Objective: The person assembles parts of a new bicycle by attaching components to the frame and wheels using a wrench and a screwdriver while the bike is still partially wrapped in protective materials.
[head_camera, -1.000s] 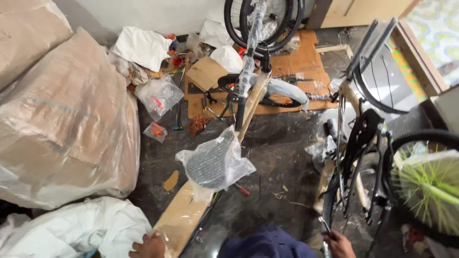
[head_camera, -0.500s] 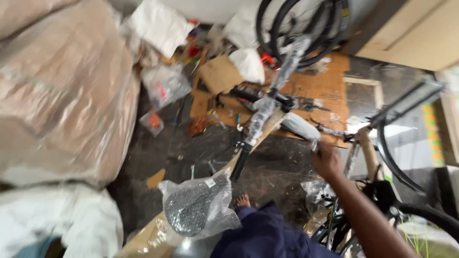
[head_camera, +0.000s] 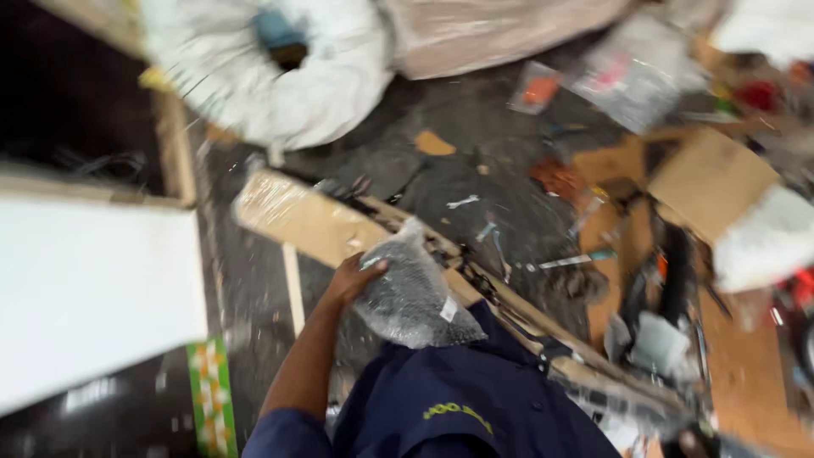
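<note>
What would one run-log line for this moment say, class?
left hand: grips plastic-wrapped saddle | right hand: out of view | below: cardboard-wrapped frame on dark floor | image blurred

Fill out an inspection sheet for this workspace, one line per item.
Surface: dark, glossy floor, scattered with debris.
Job's things: plastic-wrapped bicycle saddle on a long cardboard-wrapped piece.
Clutter: cardboard sheets, plastic bags, a large white wrapped bundle, small tools, all blurred.
Hands: left hand grips the saddle's wrapping; right hand not in view.
Cables: nothing seen.
Surroundings: white panel at left; person's dark blue shirt at bottom.
</note>
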